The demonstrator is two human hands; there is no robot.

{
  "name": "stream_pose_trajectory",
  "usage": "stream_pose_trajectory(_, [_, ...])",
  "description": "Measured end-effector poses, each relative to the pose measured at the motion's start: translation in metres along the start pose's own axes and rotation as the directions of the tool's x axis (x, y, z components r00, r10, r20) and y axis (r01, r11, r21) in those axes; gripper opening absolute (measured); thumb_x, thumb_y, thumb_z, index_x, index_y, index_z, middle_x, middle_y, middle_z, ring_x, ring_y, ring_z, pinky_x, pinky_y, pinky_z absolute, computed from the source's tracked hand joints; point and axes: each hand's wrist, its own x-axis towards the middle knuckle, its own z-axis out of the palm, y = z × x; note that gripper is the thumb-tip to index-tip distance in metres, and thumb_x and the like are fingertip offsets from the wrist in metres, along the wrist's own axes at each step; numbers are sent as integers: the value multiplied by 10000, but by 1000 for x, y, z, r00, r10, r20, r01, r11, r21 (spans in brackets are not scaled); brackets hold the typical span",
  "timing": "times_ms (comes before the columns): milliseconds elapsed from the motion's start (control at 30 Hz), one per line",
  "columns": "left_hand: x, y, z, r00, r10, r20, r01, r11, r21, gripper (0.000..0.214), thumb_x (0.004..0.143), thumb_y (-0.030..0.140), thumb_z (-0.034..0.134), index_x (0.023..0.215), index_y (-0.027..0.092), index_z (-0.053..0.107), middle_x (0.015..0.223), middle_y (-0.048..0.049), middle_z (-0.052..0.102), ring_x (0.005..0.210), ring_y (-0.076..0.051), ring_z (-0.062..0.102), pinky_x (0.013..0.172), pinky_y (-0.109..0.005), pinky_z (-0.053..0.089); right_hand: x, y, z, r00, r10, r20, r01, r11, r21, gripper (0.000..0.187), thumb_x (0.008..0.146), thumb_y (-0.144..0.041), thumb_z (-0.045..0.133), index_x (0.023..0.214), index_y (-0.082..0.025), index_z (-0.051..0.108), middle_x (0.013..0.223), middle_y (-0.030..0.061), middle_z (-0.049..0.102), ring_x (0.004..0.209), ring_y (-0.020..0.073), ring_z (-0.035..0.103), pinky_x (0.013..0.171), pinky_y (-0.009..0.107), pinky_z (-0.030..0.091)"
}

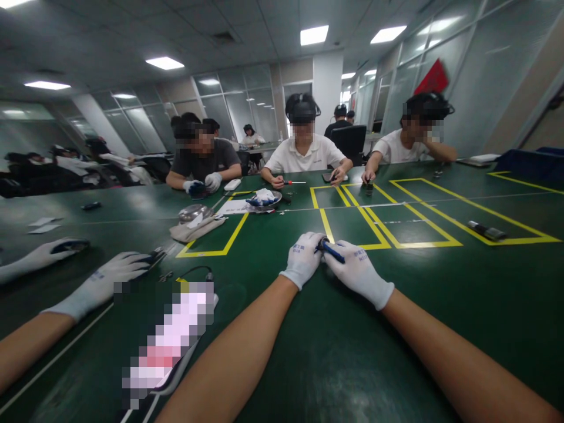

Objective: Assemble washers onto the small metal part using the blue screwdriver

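Observation:
Both my hands wear white gloves and meet over the green table [308, 352]. My left hand [303, 258] is curled into a closed grip around something small and dark that I cannot make out. My right hand [359, 272] is closed on a blue screwdriver [330, 251], whose tip points left into my left hand. Both forearms are bare and stretch out from the near edge.
Yellow tape rectangles [396, 217] mark the table beyond my hands. A co-worker's gloved hands [103, 276] work at the near left. Three people sit across the table. A metal dish [194, 212], a cloth, blue-white gloves [262, 198] and a dark tool [487, 231] lie about.

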Motion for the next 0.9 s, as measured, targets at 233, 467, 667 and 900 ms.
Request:
stream_pose_trajectory(233, [-1,-2,4,998,59,27,-57,996,-70,430,852,73,558,1248,220,637,1238,-78,659,1173,-219,585,1070,-379,478,-1,11,-6,995,-59,76,68,989,-130,235,969,-310,532,1069,-211,719,933,67,683,813,188,628,719,285,426])
stream_pose_trajectory(467, [1,1,1,998,33,-50,-39,992,-116,348,870,110,568,1200,198,639,1213,-87,661,1161,-226,601,1062,-382,484,-3,7,-8,1000,-3,-13,5,987,159,232,940,-311,547,1060,-208,717,944,54,704,849,195,649,757,292,475])
stream_pose_trajectory(667, [0,5,-1,996,-52,-67,45,994,-104,313,810,138,638,1118,192,631,1123,-83,665,1058,-244,627,970,-390,525,-1,10,-3,976,129,-173,-77,956,282,365,872,-404,643,1158,-178,667,1112,102,686,1029,258,635,916,387,488])
stream_pose_trajectory(900, [-1,18,4,999,16,-46,-20,994,-104,359,814,115,603,1164,198,612,1162,-94,648,1114,-242,610,999,-381,514,0,10,3,971,222,-91,-186,935,303,303,873,-393,624,1097,-196,675,1046,83,716,958,250,664,853,375,494])
